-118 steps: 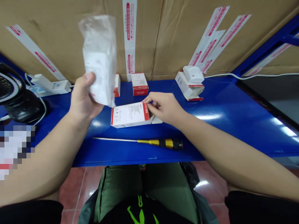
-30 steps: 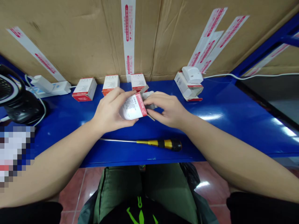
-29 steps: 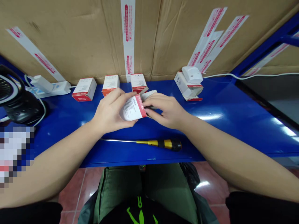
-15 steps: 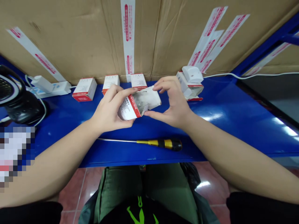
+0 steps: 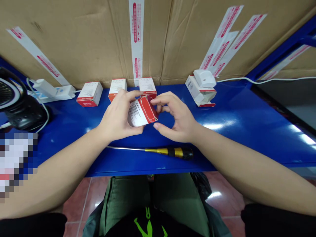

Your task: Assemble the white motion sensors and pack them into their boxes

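Note:
A small white cardboard box with a red end is tilted above the blue bench, printed side up. My left hand is closed round its left part, fingers over the top and thumb beneath. The red end flap now covers the opening; its edges look creased. At that end my right hand is curved, with index finger and thumb apart. Its index fingertip meets the flap's upper edge, while the thumb is close to the lower corner; whether the thumb touches cannot be made out. In front lies a screwdriver with a yellow and black handle.
Behind stand a left box, a middle box and another box. On the right, a white device sits on an open box. A power strip and black appliance are at the left.
The raised white end flap has been folded down over the box's opening, so its red face shows. My right hand has moved slightly lower; my left hand keeps its hold.

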`<action>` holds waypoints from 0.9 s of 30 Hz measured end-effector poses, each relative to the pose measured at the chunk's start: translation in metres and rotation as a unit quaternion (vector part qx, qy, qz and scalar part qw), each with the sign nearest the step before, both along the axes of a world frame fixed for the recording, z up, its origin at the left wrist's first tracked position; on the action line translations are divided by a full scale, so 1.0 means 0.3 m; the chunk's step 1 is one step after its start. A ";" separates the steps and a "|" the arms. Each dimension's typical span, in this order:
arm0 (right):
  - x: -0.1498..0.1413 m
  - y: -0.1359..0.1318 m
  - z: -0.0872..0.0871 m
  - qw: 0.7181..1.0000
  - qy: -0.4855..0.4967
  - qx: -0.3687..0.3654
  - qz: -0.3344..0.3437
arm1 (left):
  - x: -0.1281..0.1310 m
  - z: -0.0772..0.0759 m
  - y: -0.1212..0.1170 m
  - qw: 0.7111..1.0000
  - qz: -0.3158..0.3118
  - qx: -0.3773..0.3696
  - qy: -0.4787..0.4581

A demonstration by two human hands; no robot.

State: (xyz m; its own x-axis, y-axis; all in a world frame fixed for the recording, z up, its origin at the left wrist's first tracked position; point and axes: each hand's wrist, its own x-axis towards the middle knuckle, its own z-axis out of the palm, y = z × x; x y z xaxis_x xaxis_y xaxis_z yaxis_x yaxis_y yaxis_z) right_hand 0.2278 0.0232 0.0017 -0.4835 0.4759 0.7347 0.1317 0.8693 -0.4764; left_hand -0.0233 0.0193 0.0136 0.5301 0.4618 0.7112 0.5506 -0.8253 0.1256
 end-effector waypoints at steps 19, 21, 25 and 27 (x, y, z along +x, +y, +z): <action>0.000 0.012 -0.027 0.999 -0.011 -0.034 -0.003 | -0.005 -0.013 -0.009 0.995 0.086 -0.035 0.032; 0.006 0.016 -0.025 0.999 -0.036 0.005 -0.009 | -0.012 -0.012 -0.005 0.996 0.082 -0.035 0.029; 0.021 0.027 -0.017 0.997 -0.040 0.069 -0.009 | -0.021 -0.006 0.000 0.997 0.050 -0.059 0.021; 0.030 0.033 -0.012 0.995 -0.054 0.078 0.009 | -0.018 -0.005 -0.001 0.996 0.027 -0.080 0.023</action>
State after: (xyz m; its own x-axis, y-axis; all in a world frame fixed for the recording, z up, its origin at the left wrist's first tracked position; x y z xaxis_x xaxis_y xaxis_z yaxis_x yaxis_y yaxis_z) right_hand 0.2368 0.0330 -0.0018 -0.5707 0.3502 0.7427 0.1587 0.9345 -0.3187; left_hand -0.0287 0.0189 0.0119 0.5314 0.5962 0.6018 0.6025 -0.7654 0.2263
